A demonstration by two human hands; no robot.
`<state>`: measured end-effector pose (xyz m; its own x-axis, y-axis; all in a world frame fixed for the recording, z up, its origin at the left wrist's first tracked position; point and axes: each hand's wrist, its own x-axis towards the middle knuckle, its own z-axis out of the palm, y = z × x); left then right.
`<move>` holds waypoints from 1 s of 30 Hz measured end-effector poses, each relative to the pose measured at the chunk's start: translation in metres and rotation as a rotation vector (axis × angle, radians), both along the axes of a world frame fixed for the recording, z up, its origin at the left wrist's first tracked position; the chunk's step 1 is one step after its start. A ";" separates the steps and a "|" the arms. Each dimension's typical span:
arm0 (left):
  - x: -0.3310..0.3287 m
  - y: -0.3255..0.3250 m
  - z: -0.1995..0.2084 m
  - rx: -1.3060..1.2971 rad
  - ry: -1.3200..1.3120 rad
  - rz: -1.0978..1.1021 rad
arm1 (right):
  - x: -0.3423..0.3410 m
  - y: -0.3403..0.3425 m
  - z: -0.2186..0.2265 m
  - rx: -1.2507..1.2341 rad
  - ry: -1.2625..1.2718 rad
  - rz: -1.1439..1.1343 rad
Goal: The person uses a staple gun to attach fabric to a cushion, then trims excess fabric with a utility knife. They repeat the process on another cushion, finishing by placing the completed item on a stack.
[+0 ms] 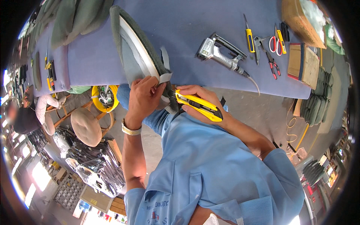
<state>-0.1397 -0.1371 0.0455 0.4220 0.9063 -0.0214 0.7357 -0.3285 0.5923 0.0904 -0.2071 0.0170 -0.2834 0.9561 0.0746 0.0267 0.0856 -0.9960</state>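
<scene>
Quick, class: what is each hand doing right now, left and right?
Left hand: closed, gripping the grey fabric flap of the seat cushion.
Right hand: closed, holding the yellow utility knife.

The person wears a light blue short-sleeved work shirt [221, 165] of smooth woven cloth, with a buttoned chest pocket and a small dark printed emblem low on the front. Blue denim trousers [155, 120] show beyond the shirt's hem. On the wrist of the left hand [144, 95] sits a pale gold metal link bracelet [131, 130]; both forearms are bare below the sleeves, and the right hand [200, 101] carries no ring or glove.
</scene>
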 end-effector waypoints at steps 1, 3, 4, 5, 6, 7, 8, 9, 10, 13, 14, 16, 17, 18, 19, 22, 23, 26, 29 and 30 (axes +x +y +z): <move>-0.007 0.001 -0.003 -0.084 -0.069 0.023 | -0.001 0.000 -0.001 -0.010 0.012 -0.001; -0.017 -0.001 -0.009 -0.251 -0.208 0.071 | -0.002 -0.001 -0.002 -0.028 0.035 -0.002; -0.018 -0.002 -0.010 -0.301 -0.241 0.094 | -0.002 -0.002 -0.001 -0.003 0.010 -0.016; -0.020 -0.003 -0.009 -0.349 -0.271 0.122 | -0.003 -0.003 0.001 0.022 -0.011 -0.026; -0.021 -0.004 -0.009 -0.397 -0.302 0.150 | -0.004 -0.004 0.002 0.047 -0.032 -0.037; -0.024 -0.004 -0.009 -0.419 -0.318 0.150 | -0.006 -0.004 0.002 0.045 -0.013 -0.059; -0.025 -0.003 -0.009 -0.440 -0.336 0.150 | -0.007 -0.005 0.002 0.045 0.004 -0.079; -0.026 -0.003 -0.009 -0.460 -0.354 0.151 | -0.008 -0.005 0.002 0.045 0.021 -0.101; -0.026 -0.002 -0.009 -0.445 -0.369 0.137 | -0.009 -0.004 0.003 0.065 0.019 -0.107; -0.024 0.001 -0.009 -0.433 -0.403 0.109 | -0.010 -0.001 0.003 0.109 0.000 -0.133; -0.025 0.000 -0.009 -0.448 -0.403 0.115 | -0.011 -0.001 0.002 0.114 -0.010 -0.139; -0.025 -0.001 -0.012 -0.487 -0.453 0.142 | -0.011 -0.002 0.003 0.115 -0.025 -0.148; -0.025 -0.003 -0.014 -0.511 -0.502 0.163 | -0.011 -0.002 0.004 0.111 -0.028 -0.151; -0.025 -0.004 -0.015 -0.535 -0.551 0.184 | -0.011 -0.003 0.005 0.108 -0.032 -0.154; -0.025 -0.005 -0.014 -0.575 -0.550 0.209 | -0.010 -0.003 0.005 0.113 -0.039 -0.161; -0.029 -0.006 -0.014 -0.656 -0.570 0.256 | -0.011 -0.006 0.002 0.109 -0.030 -0.170; -0.032 -0.007 -0.019 -0.653 -0.595 0.248 | -0.013 -0.006 0.001 0.100 -0.010 -0.165; -0.031 -0.011 -0.024 -0.641 -0.683 0.235 | -0.016 -0.006 0.001 0.104 -0.014 -0.158; -0.028 -0.013 -0.024 -0.651 -0.715 0.290 | -0.016 -0.007 0.001 0.119 -0.042 -0.161; -0.027 -0.014 -0.025 -0.658 -0.715 0.319 | -0.017 -0.007 0.001 0.123 -0.051 -0.163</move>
